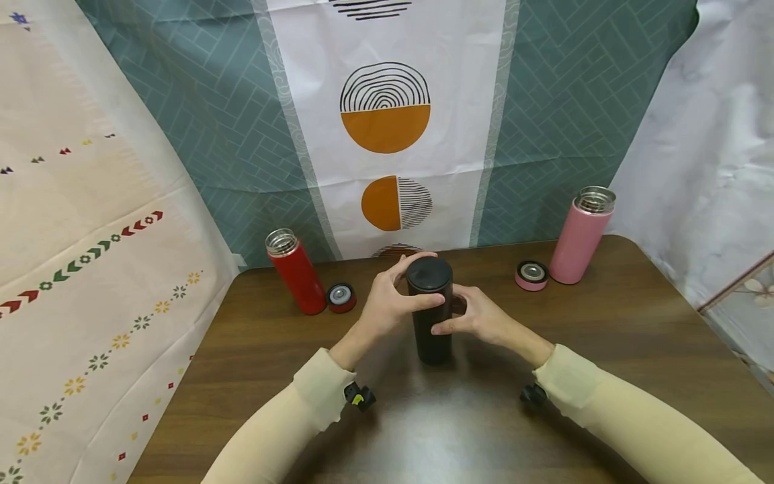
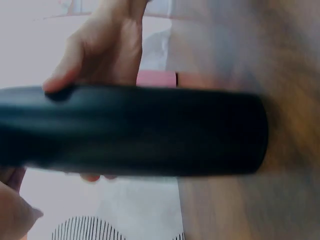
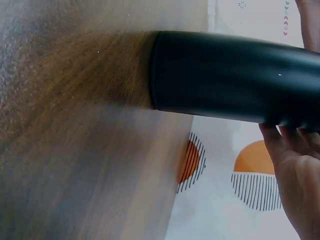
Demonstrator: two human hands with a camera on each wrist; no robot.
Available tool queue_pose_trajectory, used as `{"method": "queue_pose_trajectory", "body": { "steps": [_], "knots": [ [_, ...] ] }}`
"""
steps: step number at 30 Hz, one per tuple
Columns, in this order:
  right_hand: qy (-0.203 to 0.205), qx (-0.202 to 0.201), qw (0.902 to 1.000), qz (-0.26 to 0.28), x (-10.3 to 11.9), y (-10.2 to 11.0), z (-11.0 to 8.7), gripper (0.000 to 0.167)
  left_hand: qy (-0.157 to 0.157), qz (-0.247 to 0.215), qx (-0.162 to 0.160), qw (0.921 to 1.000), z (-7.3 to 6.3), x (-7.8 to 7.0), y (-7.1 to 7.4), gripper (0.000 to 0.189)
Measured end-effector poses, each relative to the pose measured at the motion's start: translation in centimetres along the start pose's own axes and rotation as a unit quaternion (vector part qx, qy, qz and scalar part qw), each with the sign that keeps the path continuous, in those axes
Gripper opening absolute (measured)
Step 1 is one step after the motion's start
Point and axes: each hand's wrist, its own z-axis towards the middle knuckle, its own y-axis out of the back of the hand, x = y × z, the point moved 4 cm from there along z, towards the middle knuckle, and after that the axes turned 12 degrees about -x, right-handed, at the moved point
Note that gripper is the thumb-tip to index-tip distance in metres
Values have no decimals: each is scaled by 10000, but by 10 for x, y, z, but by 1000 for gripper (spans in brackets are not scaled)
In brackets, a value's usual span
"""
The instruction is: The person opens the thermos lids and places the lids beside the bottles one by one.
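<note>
A tall matte black vacuum flask (image 1: 433,336) with its black lid (image 1: 430,273) on stands roughly upright in front of me. My left hand (image 1: 396,294) grips it round the lid end, thumb across the near side. Lower down, my right hand (image 1: 484,314) holds the flask's body from the right, and its thumb lies on the front. In the left wrist view the right hand (image 2: 107,55) wraps the blurred dark body (image 2: 165,130). The right wrist view shows the right-hand fingers (image 3: 277,140) against the body. I cannot tell whether the base touches the table.
An open red flask (image 1: 296,275) stands at the back left beside its upturned lid (image 1: 341,297). At the back right stands an open pink flask (image 1: 580,242), its lid (image 1: 532,275) just left of it. The wooden table (image 1: 435,430) ends at a hanging cloth (image 1: 387,161).
</note>
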Motion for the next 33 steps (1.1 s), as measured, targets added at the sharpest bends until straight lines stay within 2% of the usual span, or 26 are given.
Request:
{"method": "queue_pose_trajectory", "body": {
  "steps": [4, 6, 7, 9, 11, 15, 16, 18, 20, 22, 26, 30, 33],
  "knots": [
    [86, -25, 10000, -33, -1, 0, 0, 61, -49, 325, -661, 9973, -10, -6, -6, 63],
    [96, -11, 9999, -51, -1, 1, -1, 62, 86, 299, -706, 9970, -13, -7, -7, 64],
    [92, 0, 9999, -78, -1, 1, 0, 62, 169, 239, -631, 9976, -13, -6, -7, 64],
    [66, 75, 9999, -92, -1, 1, 1, 59, 354, 83, -278, 9990, -11, -6, -3, 66],
    [17, 179, 9998, -75, 0, 1, 3, 54, 494, -74, 267, 9984, -5, -5, 4, 67],
    [-68, 341, 9994, -37, 0, 2, 5, 52, 523, -338, 1464, 9873, 11, -8, 12, 66],
    [-93, 358, 9993, -34, 0, 2, 5, 52, 504, -366, 1639, 9845, 14, -8, 13, 66],
    [-117, 371, 9992, -37, -1, 2, 3, 52, 473, -323, 1749, 9829, 17, -9, 13, 65],
    [-104, 345, 9993, -55, -1, 2, 2, 52, 452, -164, 1565, 9865, 17, -8, 11, 65],
    [-88, 295, 9995, -80, -1, 2, 1, 53, 421, 45, 1213, 9917, 15, -7, 10, 64],
    [-45, 106, 9998, -143, 0, 3, 0, 53, 404, 111, 683, 9968, 8, -6, 6, 62],
    [42, 51, 9999, -103, 0, 2, -1, 55, 299, 281, 46, 9991, 0, -10, 2, 63],
    [136, 69, 9999, -54, 0, 1, 0, 59, 232, 481, -556, 9970, -8, -14, -3, 63]
  ]
}}
